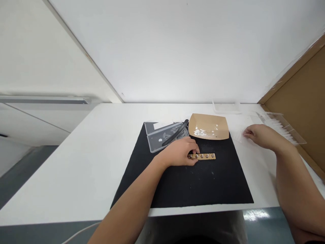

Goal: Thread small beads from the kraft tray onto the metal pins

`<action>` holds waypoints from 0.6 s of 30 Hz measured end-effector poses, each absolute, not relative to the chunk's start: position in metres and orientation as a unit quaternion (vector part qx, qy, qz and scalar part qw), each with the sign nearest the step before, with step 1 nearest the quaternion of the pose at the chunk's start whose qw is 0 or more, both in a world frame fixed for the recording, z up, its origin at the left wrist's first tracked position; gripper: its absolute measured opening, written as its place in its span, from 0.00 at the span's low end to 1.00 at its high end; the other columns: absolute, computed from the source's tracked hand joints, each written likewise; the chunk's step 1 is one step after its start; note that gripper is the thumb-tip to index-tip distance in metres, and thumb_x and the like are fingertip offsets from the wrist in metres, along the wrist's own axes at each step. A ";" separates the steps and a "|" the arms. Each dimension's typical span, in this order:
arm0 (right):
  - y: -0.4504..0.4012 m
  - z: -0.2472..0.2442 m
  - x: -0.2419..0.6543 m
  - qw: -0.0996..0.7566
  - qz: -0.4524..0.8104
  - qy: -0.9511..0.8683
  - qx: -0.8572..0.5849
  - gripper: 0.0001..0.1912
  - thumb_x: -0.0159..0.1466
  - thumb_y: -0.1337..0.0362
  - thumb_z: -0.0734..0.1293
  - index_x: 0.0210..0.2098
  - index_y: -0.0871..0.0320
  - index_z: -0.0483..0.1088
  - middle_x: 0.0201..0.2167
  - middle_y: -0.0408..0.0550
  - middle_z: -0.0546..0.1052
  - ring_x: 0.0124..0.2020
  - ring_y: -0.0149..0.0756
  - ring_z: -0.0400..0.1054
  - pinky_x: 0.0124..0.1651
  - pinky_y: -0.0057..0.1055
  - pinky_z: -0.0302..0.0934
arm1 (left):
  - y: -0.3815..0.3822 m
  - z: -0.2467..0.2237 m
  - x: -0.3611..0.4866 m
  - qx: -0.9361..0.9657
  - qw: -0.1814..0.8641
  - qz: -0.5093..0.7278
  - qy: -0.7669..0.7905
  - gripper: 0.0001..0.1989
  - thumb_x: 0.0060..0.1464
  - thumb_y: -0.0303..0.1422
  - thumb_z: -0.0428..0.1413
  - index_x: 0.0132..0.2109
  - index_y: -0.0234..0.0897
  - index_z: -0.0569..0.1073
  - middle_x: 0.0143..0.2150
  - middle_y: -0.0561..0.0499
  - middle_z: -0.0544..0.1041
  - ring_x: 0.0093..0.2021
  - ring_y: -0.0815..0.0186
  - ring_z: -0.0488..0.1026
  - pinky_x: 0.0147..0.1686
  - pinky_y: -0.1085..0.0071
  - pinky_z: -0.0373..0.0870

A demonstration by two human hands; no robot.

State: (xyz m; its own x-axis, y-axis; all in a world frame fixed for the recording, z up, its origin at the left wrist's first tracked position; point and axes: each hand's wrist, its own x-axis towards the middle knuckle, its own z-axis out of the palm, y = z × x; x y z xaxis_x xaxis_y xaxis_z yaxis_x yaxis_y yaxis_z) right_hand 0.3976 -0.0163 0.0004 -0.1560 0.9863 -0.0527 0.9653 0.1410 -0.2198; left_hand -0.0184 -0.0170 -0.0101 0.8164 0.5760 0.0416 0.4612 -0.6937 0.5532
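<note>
We have our left hand (179, 151) closed around the left end of a narrow tan strip (209, 156), thumb on the near side and fingers on the far side, as it lies on the black mat (203, 186). Our right hand (259, 134) is well apart from it, over the white table (81, 162), with its fingertips drawn together beside a faint see-through item (237, 134); we cannot tell whether they grip anything. As for how far things have come, we see a row of small shiny mounts along the strip, with tiny pale marks at several of them, but we cannot tell whether any piece there is finished. White bits (200, 132) lie in the brown paper tray (220, 126), which suggests that some small pieces have been set out or trimmed. Clear pieces remain in the open plastic case (153, 142), a black curved tool (177, 133) lies across it, and slender white pieces (279, 127) fill part of the clear box at our right; how many are left to handle, we cannot judge. We find no brand or readable writing: the white patch (162, 125) by the case shows no lettering we can make out.
</note>
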 end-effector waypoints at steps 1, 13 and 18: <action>-0.016 0.004 0.391 0.046 0.103 -0.758 -0.643 0.13 0.68 0.55 0.65 0.33 0.52 0.78 0.36 0.50 0.84 0.35 0.45 0.75 0.36 0.39 0.64 | -0.017 -0.011 -0.018 0.913 0.270 0.110 0.285 0.09 0.54 0.30 0.67 0.43 0.38 0.81 0.41 0.50 0.81 0.44 0.60 0.76 0.47 0.66 0.70; -0.055 0.005 0.269 0.247 0.182 -0.870 -0.386 0.07 0.75 0.59 0.65 0.45 0.51 0.74 0.43 0.49 0.80 0.44 0.40 0.76 0.46 0.37 0.70 | -0.011 0.001 -0.030 0.900 0.315 0.122 0.275 0.09 0.55 0.34 0.71 0.43 0.40 0.84 0.43 0.51 0.85 0.46 0.61 0.76 0.48 0.66 0.70; -0.063 -0.001 0.251 0.265 0.173 -0.874 -0.369 0.05 0.75 0.62 0.65 0.44 0.52 0.73 0.40 0.49 0.80 0.41 0.39 0.75 0.43 0.35 0.70 | -0.004 -0.008 -0.036 0.846 0.429 0.132 0.288 0.07 0.56 0.32 0.69 0.43 0.39 0.86 0.40 0.50 0.85 0.36 0.67 0.78 0.38 0.73 0.72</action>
State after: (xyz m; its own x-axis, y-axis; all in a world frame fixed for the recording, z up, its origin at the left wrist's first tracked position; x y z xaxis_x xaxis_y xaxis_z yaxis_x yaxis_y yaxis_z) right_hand 0.2515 -0.0629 -0.0007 -0.5866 0.7370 0.3357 0.5531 0.6674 -0.4987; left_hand -0.0356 -0.0037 -0.0081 0.7993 0.6005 -0.0230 0.3739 -0.4670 0.8013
